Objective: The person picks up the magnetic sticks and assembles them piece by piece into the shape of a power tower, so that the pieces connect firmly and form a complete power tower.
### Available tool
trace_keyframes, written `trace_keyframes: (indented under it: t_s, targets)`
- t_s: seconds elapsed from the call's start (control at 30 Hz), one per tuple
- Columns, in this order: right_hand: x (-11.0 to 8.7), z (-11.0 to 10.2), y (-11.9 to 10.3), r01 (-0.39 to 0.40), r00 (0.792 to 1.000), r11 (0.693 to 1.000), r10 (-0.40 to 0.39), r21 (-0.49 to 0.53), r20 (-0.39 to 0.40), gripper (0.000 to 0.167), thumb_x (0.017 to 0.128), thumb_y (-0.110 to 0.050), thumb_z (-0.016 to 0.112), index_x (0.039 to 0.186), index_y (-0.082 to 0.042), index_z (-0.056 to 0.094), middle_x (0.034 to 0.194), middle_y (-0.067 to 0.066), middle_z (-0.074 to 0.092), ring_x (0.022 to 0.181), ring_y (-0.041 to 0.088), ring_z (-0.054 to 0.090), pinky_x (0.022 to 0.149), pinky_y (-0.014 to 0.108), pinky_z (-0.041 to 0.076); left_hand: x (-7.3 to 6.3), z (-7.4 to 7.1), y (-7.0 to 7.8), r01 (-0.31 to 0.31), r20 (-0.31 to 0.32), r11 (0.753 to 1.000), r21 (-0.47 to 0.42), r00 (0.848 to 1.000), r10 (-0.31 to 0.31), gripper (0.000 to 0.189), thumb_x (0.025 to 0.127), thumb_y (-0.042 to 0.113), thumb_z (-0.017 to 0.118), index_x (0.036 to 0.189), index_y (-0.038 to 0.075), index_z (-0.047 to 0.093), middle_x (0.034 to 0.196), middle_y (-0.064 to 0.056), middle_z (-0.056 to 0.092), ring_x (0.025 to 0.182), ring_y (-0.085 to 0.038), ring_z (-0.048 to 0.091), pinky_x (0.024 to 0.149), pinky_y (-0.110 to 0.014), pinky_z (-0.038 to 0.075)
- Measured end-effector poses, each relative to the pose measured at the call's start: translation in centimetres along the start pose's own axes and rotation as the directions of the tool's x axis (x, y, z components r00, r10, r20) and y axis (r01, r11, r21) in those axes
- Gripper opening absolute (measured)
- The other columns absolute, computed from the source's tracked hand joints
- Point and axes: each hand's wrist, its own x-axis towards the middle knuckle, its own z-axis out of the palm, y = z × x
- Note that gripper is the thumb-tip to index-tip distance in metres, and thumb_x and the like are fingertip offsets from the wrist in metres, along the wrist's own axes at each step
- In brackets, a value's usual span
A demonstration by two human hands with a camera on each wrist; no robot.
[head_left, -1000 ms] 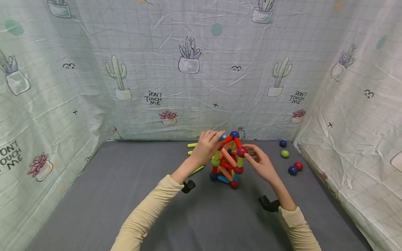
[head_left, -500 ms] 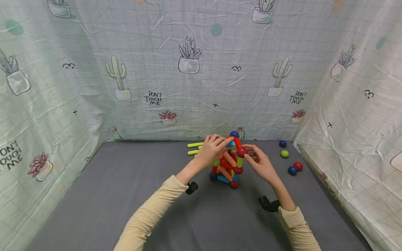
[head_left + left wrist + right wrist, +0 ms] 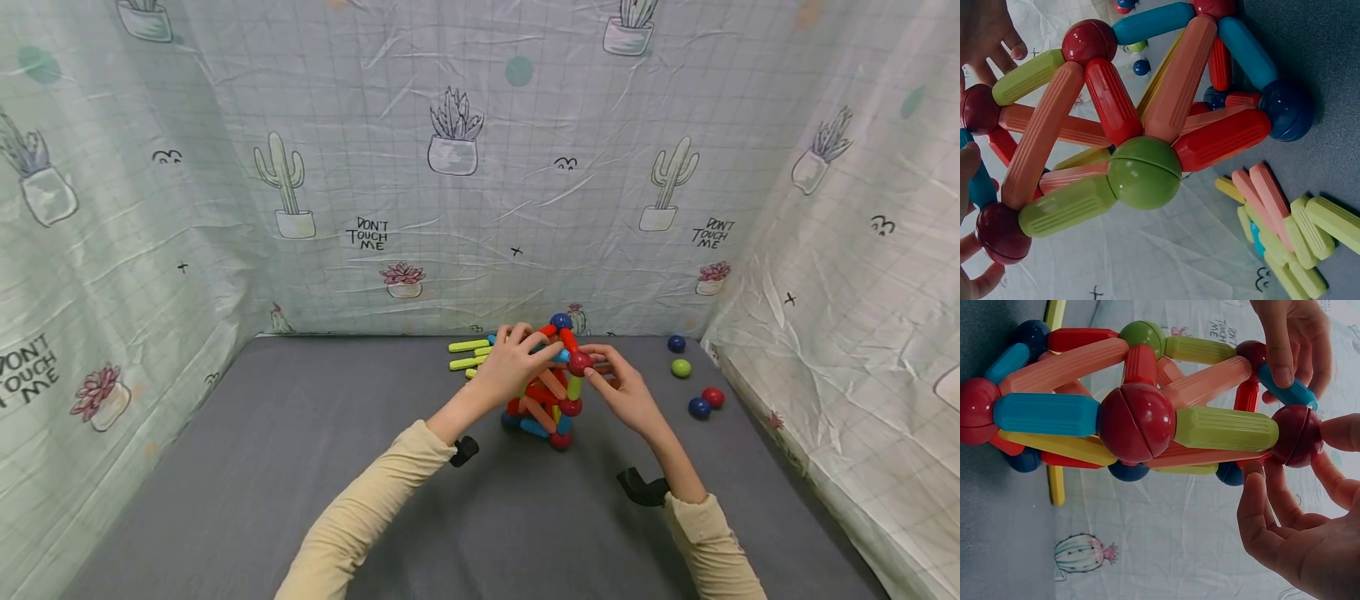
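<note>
A tower of magnetic rods and balls [image 3: 572, 407] stands upright on the grey table, with red, blue and green balls joined by coloured rods. My left hand [image 3: 513, 362] pinches a short blue rod [image 3: 1288, 387] at the tower's upper front. In the right wrist view that rod spans two dark red balls, its right end against the near red ball [image 3: 1297, 436]. My right hand [image 3: 624, 387] holds this near ball between thumb and fingers. Other left fingers lie at the opposite red ball [image 3: 1002, 232] in the left wrist view. A blue ball [image 3: 561, 321] tops the tower.
Several loose rods [image 3: 468, 363], mostly yellow-green, lie behind and left of the tower. To the right are loose balls: a green ball [image 3: 681, 367], a red ball [image 3: 713, 397] and two blue ones. A patterned curtain [image 3: 480, 208] encloses the table's back and sides.
My left hand has brought the blue rod rightward and down from the tower's upper left to the red ball in my right hand. The right hand stays in place.
</note>
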Motion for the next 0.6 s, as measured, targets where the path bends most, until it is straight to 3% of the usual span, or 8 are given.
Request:
trace_keyframes:
  t_s: [0.2, 0.33, 0.43, 0.6]
  targets:
    - [0.5, 0.0, 3.1, 0.000, 1.000, 0.999, -0.001, 0.033, 0.002, 0.034, 0.094, -0.020, 0.045, 0.125, -0.009, 0.043, 0.110, 0.018, 0.051, 0.087, 0.011, 0.053, 0.071, 0.023, 0.047, 0.1, 0.0, 0.2, -0.001, 0.017, 0.999, 0.036, 1.000, 0.001, 0.033, 0.081, 0.029, 0.064, 0.112, 0.025, 0.057, 0.096, 0.001, 0.056, 0.095, -0.021, 0.045, 0.078, -0.038, 0.038]
    - [0.6, 0.0, 3.3, 0.006, 1.000, 0.999, -0.006, 0.045, 0.012, 0.034, 0.094, -0.020, 0.045, 0.126, -0.009, 0.043, 0.111, 0.019, 0.051, 0.088, 0.012, 0.054, 0.071, 0.023, 0.048, 0.0, 0.1, 0.3, 0.002, 0.017, 0.999, 0.046, 1.000, -0.003, 0.032, 0.081, 0.029, 0.064, 0.112, 0.023, 0.057, 0.096, 0.000, 0.056, 0.096, -0.022, 0.045, 0.079, -0.040, 0.039]
    - [0.6, -0.1, 3.2, 0.004, 1.000, 0.999, -0.005, 0.051, 0.011, 0.034, 0.094, -0.020, 0.045, 0.126, -0.010, 0.043, 0.111, 0.019, 0.051, 0.088, 0.012, 0.054, 0.072, 0.023, 0.048, -0.1, 0.2, 0.0, 0.000, 0.008, 1.000, 0.016, 1.000, 0.000, 0.034, 0.082, 0.029, 0.063, 0.114, 0.022, 0.057, 0.099, 0.000, 0.056, 0.097, -0.021, 0.045, 0.079, -0.039, 0.039]
    - [0.6, -0.2, 3.1, -0.014, 1.000, 0.999, 0.014, 0.047, 0.003, 0.033, 0.093, -0.019, 0.046, 0.125, -0.009, 0.044, 0.110, 0.017, 0.051, 0.086, 0.004, 0.052, 0.071, 0.021, 0.048, -0.4, -0.2, -1.2, 0.013, -0.074, 0.996, -0.092, 0.997, -0.020, 0.036, 0.082, 0.025, 0.063, 0.117, 0.016, 0.057, 0.105, -0.002, 0.057, 0.097, -0.019, 0.046, 0.081, -0.036, 0.040]
